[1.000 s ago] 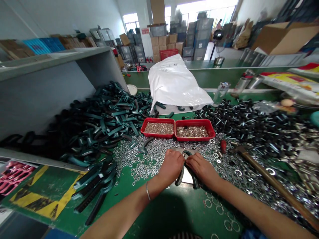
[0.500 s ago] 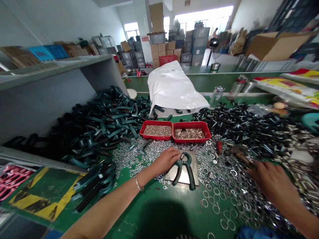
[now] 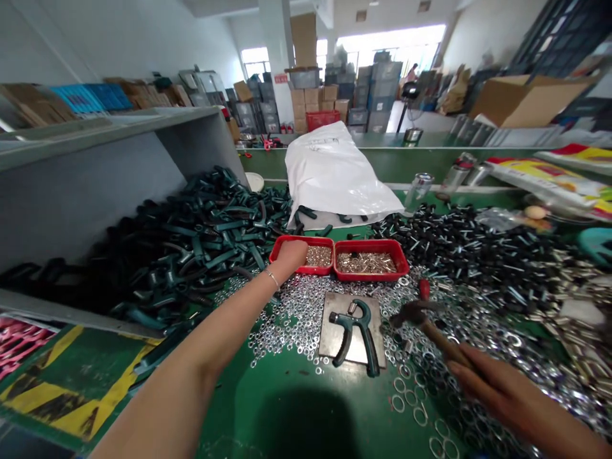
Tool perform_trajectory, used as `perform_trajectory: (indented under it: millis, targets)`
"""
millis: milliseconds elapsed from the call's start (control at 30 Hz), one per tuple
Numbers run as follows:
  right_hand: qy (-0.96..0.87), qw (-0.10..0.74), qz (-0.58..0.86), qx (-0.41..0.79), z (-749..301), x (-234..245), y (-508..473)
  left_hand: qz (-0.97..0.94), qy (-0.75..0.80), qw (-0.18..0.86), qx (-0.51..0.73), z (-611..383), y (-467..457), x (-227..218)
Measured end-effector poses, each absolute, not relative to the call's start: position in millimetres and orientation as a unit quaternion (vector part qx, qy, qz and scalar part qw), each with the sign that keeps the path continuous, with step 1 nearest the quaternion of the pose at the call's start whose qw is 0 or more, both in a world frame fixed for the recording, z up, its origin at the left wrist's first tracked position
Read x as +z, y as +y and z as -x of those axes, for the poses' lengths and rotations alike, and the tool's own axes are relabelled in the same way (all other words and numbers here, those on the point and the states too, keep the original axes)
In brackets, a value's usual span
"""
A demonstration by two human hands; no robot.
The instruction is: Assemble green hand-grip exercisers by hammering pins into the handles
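Left hand (image 3: 289, 256) covers red tray (image 3: 321, 240) contents | hammer handle (image 3: 442, 341) end inside right hand (image 3: 497, 389) | plastic sack (image 3: 335, 172) writing illegible

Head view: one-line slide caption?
Left hand reaches into a red tray of small metal parts; right hand grips a wooden-handled hammer near a green hand grip trainer on a metal plate.

Green-and-black hand gripper (image 3: 356, 335) lay flat on metal plate (image 3: 329, 306), near centre. Wooden-handled hammer (image 3: 444, 341) gripped in right hand (image 3: 502, 389), head pointing far-left. Red tray (image 3: 321, 242) held small silver parts.
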State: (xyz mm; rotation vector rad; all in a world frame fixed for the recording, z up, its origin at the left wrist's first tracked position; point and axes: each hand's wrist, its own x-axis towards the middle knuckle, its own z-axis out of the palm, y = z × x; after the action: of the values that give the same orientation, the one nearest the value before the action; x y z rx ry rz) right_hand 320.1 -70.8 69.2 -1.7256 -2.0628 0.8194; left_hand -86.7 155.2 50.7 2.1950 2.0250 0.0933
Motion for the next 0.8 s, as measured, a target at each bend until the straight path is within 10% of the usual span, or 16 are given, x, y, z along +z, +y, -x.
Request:
perform_trajectory:
  millis: [333,567,800]
  targets:
    - [-0.755,0.080,0.560,0.330,-233,61,-47,-0.726,0.637,0.129,0.222,96,133,44]
    - [-0.719,0.136,0.590,0.341,-245,52,-51,-0.638,0.496,0.460,0.367,72,81,60]
    - [-0.425,0.215,0.559,0.678,-241,43,-61,-0.662,0.454,0.457,0.382,2,-14,62]
